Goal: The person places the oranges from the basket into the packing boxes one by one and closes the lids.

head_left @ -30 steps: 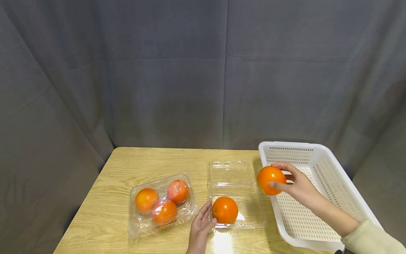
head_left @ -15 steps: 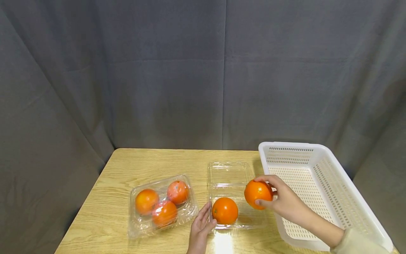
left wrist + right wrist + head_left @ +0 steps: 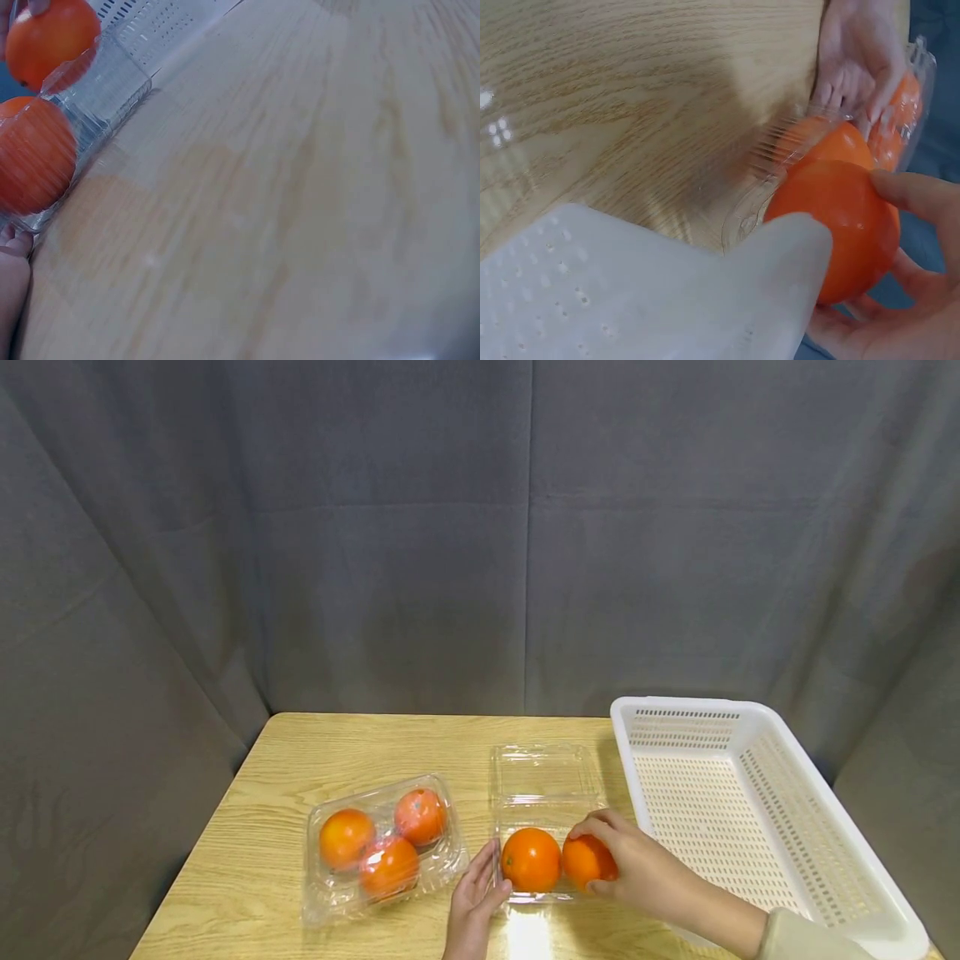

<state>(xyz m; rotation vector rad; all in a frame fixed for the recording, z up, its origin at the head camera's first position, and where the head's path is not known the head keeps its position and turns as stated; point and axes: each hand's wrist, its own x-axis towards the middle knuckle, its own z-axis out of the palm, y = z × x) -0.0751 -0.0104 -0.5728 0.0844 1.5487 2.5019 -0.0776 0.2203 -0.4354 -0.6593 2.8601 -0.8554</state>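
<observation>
My right hand [image 3: 633,864] grips an orange [image 3: 588,862] by its sides, low over the right half of an unlidded clear plastic clamshell box [image 3: 547,772]. Beside it in the same box sits another orange [image 3: 531,860], on the left. In the right wrist view the held orange [image 3: 836,225] lies between thumb and fingers, partly covered by the basket's corner. My left hand [image 3: 474,893] rests its extended fingers against the box's left wall, thumb near the front corner. The left wrist view catches only a bit of that hand [image 3: 11,277] beside the box.
Left of the hands lies a closed clear clamshell [image 3: 318,893] with three orange fruits in it. A white perforated plastic basket [image 3: 817,802] stands on the right of the wooden table [image 3: 247,827]. A grey curtain [image 3: 397,568] hangs behind.
My right hand has carried the orange from the basket's left rim leftward and down into the open box, beside the other orange. The left hand has stayed at the box's left side.
</observation>
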